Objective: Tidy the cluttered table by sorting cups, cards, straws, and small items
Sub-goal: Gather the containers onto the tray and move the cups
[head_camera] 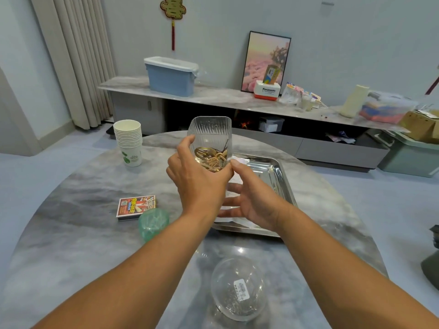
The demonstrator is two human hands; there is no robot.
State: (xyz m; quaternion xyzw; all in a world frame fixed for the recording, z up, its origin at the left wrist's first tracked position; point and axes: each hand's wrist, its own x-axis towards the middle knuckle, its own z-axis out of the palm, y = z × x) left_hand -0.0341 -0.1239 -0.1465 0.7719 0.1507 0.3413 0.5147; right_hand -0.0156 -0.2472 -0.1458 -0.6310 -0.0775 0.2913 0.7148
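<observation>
My left hand (197, 179) grips a clear ribbed plastic container (210, 134) and holds it tilted above the table; gold-coloured small items (211, 157) lie in its bottom. My right hand (251, 198) is beside and below it, thumb near the container's base, fingers spread and straight over the steel tray (275, 172). A stack of paper cups (129, 141) stands at the far left of the table. A box of cards (136, 207) lies left of my left wrist, with a green cup (153, 223) next to it. A clear bowl (238, 288) sits near the front edge.
The round marble table (83, 222) carries all of these. Behind it runs a long low cabinet with a blue bin (171, 76), a framed picture (266, 61) and assorted clutter. A curtain hangs at the back left. A dark object (432, 262) sits at the right edge.
</observation>
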